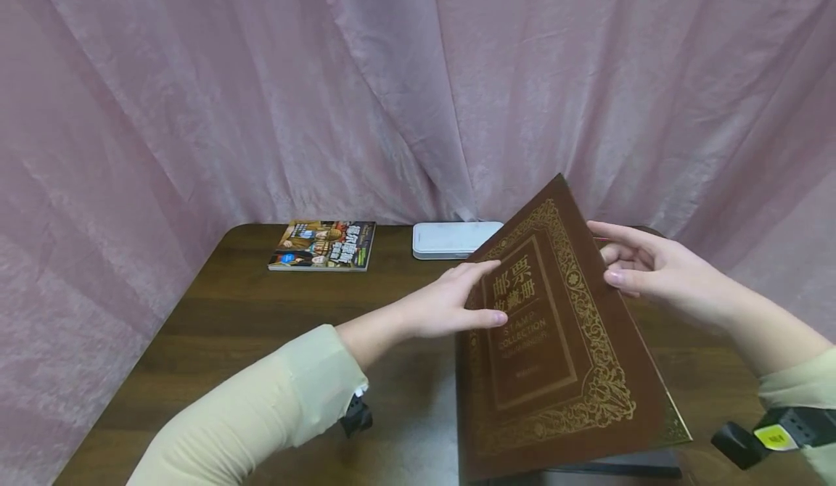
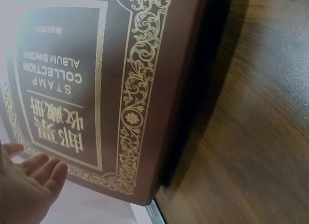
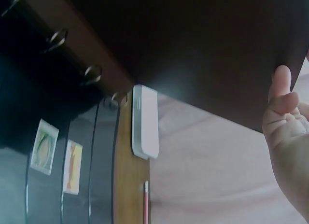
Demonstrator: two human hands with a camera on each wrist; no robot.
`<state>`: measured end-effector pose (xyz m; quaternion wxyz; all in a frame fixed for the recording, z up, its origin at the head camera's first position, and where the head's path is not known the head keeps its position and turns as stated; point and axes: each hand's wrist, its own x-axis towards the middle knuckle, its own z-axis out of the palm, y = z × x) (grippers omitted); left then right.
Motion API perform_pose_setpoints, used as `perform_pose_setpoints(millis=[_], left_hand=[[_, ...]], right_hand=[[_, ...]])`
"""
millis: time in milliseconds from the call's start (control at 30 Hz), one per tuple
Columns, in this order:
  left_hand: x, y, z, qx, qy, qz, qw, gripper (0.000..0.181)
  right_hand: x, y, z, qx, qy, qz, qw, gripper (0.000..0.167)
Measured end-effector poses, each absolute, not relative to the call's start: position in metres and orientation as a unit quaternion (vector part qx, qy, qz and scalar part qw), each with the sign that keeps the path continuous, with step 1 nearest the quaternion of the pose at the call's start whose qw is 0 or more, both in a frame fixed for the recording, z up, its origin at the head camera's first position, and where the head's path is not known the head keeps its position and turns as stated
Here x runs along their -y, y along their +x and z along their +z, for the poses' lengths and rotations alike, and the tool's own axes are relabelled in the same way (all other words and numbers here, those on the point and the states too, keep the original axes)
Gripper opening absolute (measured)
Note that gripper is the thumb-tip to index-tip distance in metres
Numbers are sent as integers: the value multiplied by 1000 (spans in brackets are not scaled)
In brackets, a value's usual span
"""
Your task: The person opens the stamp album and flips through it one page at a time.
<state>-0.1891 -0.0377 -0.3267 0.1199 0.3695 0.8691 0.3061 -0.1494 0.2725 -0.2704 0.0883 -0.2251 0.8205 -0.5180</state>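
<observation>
A brown stamp album (image 1: pixel 555 399) with gold patterns and lettering has its front cover raised at a slant. My left hand (image 1: pixel 457 301) is at the front of that cover, thumb and fingers extended; in the left wrist view its fingers (image 2: pixel 46 173) curve loosely beside the lettering. By the cover's right edge is my right hand (image 1: pixel 660 272), and the right wrist view shows its fingertips at the inner side. Inside the album are metal rings (image 3: pixel 93 74) and a dark page (image 3: pixel 101 151) holding two stamps (image 3: pixel 44 147).
A comic-style book (image 1: pixel 323 245) lies at the back left of the wooden table (image 1: pixel 261 355). Near the back middle sits a white case (image 1: pixel 451 238), partly behind the cover. A thin red pencil-like stick (image 3: pixel 146 204) lies beyond the album. Pink curtains (image 1: pixel 261 94) hang behind.
</observation>
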Motion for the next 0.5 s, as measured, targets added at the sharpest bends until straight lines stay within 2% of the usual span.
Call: perform_pose_setpoints(millis=[267, 500], left_hand=[[36, -190, -320, -851, 355, 372, 103, 80], [35, -191, -309, -825, 349, 434, 96, 75]], right_hand=[[-241, -155, -264, -810, -246, -527, 75, 61], [-218, -158, -259, -778, -271, -558, 100, 63]])
